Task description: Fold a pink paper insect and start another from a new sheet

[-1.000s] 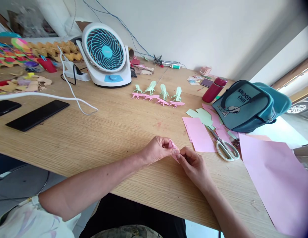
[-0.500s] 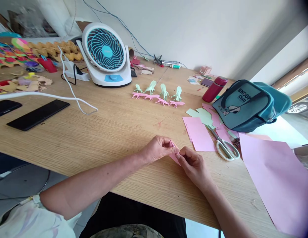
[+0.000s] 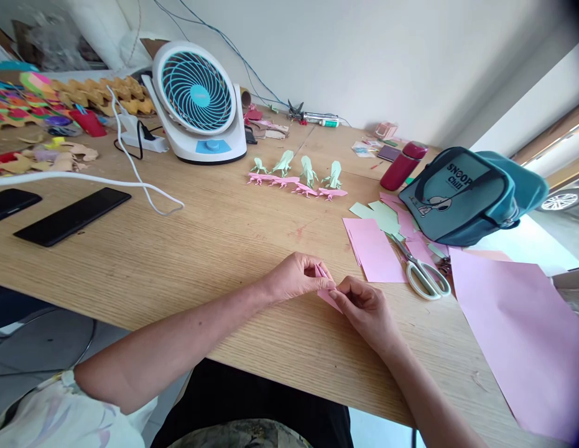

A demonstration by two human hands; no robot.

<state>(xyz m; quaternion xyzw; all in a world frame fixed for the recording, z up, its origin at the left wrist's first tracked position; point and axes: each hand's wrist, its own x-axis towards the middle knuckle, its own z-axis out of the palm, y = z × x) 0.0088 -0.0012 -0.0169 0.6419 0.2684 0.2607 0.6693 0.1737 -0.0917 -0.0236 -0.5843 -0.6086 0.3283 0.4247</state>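
Just above the table's front part, a small folded piece of pink paper (image 3: 329,299) is held between both hands. My left hand (image 3: 302,275) pinches its upper part between thumb and fingers. From the right, my right hand (image 3: 364,305) closes thumb and forefinger on its edge, the fingertips of both hands nearly meeting. Part of the paper is hidden behind the fingers. To the right lie a stack of pink paper rectangles (image 3: 375,249) and scissors (image 3: 424,274) with white handles. Farther back stand folded pink paper figures (image 3: 333,193) and green paper figures (image 3: 306,170) in rows.
A white fan (image 3: 196,99) stands at the back left, near a power strip (image 3: 147,142) and a white cable (image 3: 130,162). Black phones (image 3: 74,214) lie at left. A red flask (image 3: 403,167), a teal bag (image 3: 461,196) and a large pink sheet (image 3: 517,336) occupy the right.
The pink paper has shifted very slightly between the fingers, and its upper folds show a little more apart. Both hands keep their pinch in nearly the same place.
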